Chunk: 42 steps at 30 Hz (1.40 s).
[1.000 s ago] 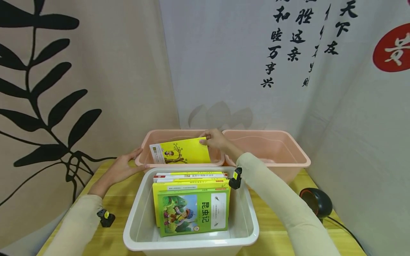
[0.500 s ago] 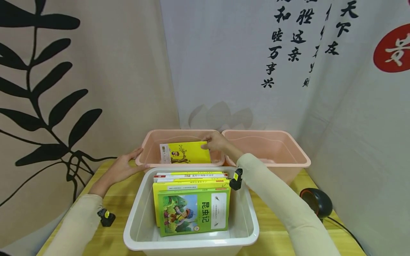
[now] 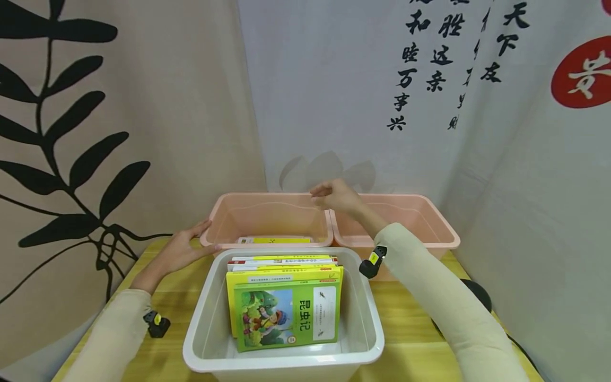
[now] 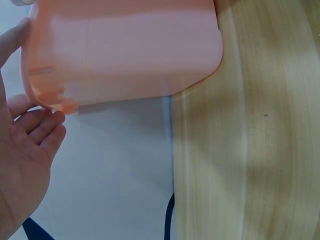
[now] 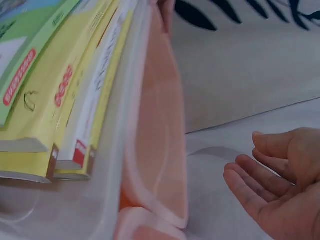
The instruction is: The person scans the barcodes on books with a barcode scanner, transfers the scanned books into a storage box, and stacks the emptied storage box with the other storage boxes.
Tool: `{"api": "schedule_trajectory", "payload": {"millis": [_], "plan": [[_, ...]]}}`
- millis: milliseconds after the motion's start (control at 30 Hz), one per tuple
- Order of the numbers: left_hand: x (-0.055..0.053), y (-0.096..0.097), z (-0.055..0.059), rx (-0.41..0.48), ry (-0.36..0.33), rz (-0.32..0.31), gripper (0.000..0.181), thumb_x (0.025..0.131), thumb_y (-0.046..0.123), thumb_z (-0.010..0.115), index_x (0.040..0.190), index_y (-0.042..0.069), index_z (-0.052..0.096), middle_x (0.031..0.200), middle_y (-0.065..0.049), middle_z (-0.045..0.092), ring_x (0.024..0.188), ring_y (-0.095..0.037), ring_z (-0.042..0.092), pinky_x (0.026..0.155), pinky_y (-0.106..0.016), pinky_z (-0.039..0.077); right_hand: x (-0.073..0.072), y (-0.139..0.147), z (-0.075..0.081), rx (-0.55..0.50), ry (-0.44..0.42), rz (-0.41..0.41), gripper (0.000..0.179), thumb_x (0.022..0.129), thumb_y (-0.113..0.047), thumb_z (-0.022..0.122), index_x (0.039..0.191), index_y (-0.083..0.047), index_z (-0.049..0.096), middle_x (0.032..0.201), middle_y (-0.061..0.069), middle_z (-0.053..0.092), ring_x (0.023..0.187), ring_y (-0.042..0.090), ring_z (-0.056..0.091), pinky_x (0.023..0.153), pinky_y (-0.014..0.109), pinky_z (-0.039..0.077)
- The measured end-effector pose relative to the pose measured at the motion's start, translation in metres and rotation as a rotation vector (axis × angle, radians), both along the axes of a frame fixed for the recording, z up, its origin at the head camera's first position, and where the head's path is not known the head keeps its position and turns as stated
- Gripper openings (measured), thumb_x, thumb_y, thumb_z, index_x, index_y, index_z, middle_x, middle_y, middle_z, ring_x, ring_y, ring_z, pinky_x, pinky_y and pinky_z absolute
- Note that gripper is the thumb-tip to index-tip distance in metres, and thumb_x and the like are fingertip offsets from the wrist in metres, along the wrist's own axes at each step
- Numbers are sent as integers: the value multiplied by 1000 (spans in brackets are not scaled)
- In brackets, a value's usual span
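My left hand (image 3: pixel 179 257) grips the near-left corner of the left pink bin (image 3: pixel 298 200); in the left wrist view, thumb and fingers lie either side of the rim. Above the inner edges of both pink bins is my right hand (image 3: pixel 339 196), its relaxed fingers holding nothing. Low inside the left pink bin, only a strip of a yellow book (image 3: pixel 277 240) shows over the front rim. In front, the white bin (image 3: pixel 191 345) holds several books standing in a row, a green book (image 3: pixel 286 318) with a picture cover foremost.
To the right, the other pink bin (image 3: pixel 415 212) adjoins the left one. Behind the right sleeve, a dark round object (image 3: pixel 477 292) with a cable is partly hidden. All stand on a wooden table (image 3: pixel 410 329) before printed cloth hangings (image 3: pixel 324 106).
The yellow book went down into the left pink bin and the right hand let go of it. That hand then rose and moved slightly right. The left hand stayed put.
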State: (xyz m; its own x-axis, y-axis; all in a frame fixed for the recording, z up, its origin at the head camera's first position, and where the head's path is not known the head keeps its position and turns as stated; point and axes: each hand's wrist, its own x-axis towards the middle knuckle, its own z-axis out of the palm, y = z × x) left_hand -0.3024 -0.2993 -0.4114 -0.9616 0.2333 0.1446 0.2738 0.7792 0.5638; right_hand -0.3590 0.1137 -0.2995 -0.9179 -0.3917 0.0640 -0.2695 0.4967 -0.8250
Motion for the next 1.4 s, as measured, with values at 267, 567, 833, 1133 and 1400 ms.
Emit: {"api": "schedule_trajectory", "payload": {"millis": [267, 567, 833, 1133, 1400], "plan": [[-1, -2, 1, -1, 7, 1, 98, 93, 58, 67, 161, 2, 24, 167, -20, 20, 149, -54, 24, 113, -74, 26, 25, 19, 14, -60, 44, 52, 32, 99, -12, 69, 129, -2, 67, 122, 16, 71, 108, 29, 70, 96, 47, 58], [-4, -1, 4, -22, 18, -1, 99, 93, 59, 68, 160, -1, 25, 167, -21, 21, 148, -53, 25, 113, -74, 27, 58, 38, 1, -49, 117, 103, 31, 97, -17, 72, 126, -6, 70, 120, 11, 73, 111, 25, 70, 94, 41, 60], [-1, -1, 4, -11, 38, -15, 96, 93, 56, 68, 159, -2, 27, 166, -21, 22, 148, -53, 25, 114, -72, 27, 84, 43, -21, -19, 151, 130, 36, 95, -22, 75, 127, -6, 70, 122, 11, 73, 109, 24, 71, 95, 42, 59], [-1, -1, 2, -14, 25, 2, 97, 93, 58, 67, 160, 0, 27, 167, -20, 21, 149, -53, 24, 114, -73, 27, 111, 43, -43, -24, 121, 166, 36, 93, -24, 78, 124, -8, 72, 118, 11, 74, 101, 17, 73, 86, 33, 61], [0, -1, 1, -3, 5, 5, 98, 93, 59, 67, 161, 2, 25, 168, -18, 18, 150, -52, 22, 113, -75, 26, 126, 42, -58, 10, 135, 180, 34, 93, -22, 78, 122, -7, 73, 116, 7, 75, 103, 17, 72, 92, 38, 60]]}}
